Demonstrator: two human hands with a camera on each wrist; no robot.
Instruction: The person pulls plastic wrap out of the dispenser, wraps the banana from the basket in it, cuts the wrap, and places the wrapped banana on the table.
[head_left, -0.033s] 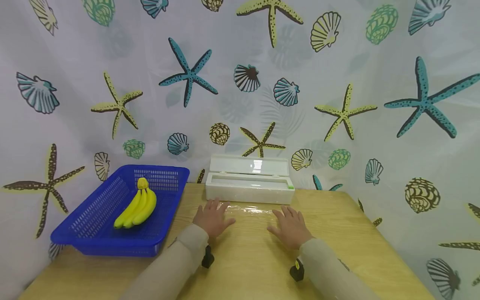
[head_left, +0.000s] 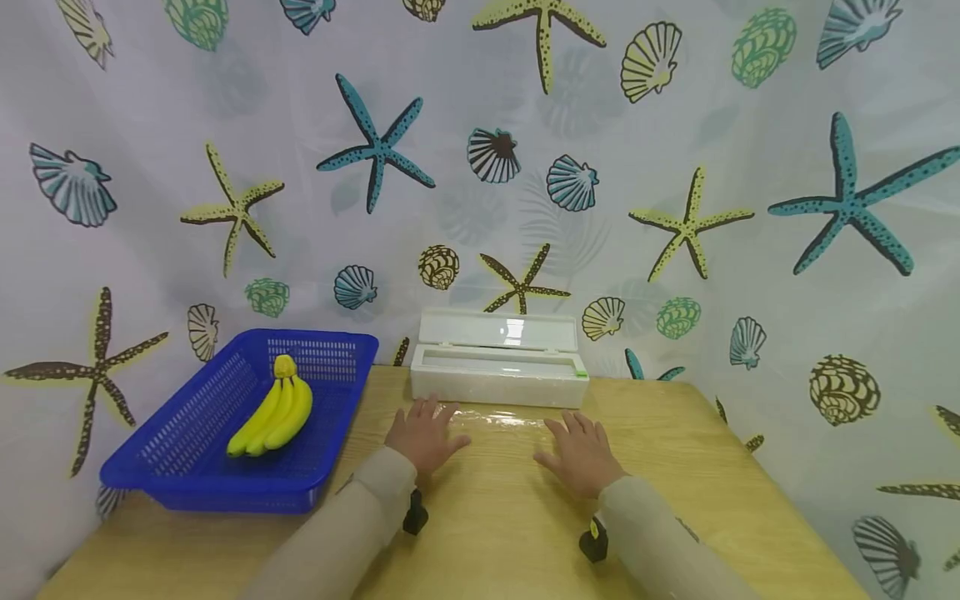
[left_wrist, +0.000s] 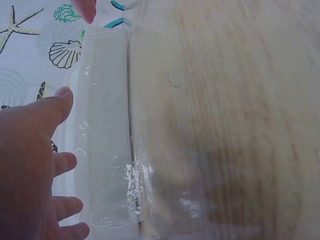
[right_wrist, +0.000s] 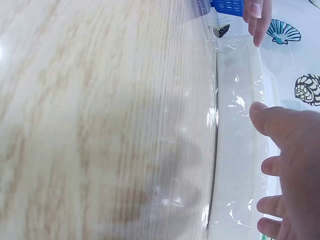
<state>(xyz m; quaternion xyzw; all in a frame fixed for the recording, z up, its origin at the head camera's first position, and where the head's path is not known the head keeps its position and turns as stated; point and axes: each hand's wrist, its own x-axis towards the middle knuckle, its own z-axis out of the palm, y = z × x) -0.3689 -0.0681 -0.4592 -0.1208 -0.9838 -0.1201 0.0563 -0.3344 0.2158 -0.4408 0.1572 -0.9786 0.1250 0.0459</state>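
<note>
A white cling film dispenser box (head_left: 480,392) with its lid raised stands at the back of the table. Clear cling film (head_left: 502,418) runs from its front onto the tabletop, shiny and wrinkled in places. My left hand (head_left: 423,437) is palm down at the film's left side, fingers spread and loosely extended. On the right side my right hand (head_left: 581,458) lies in much the same way, thumb pointing inward. Both wrist views show film creases (left_wrist: 135,185) along the box front. Whether the fingertips touch the film, I cannot tell.
Left of my left hand stands a blue plastic basket (head_left: 172,483) holding a bunch of yellow bananas (head_left: 277,417). The wooden table (head_left: 495,533) ends at a curtain (head_left: 480,225) printed with starfish and shells, which hangs behind and at the sides.
</note>
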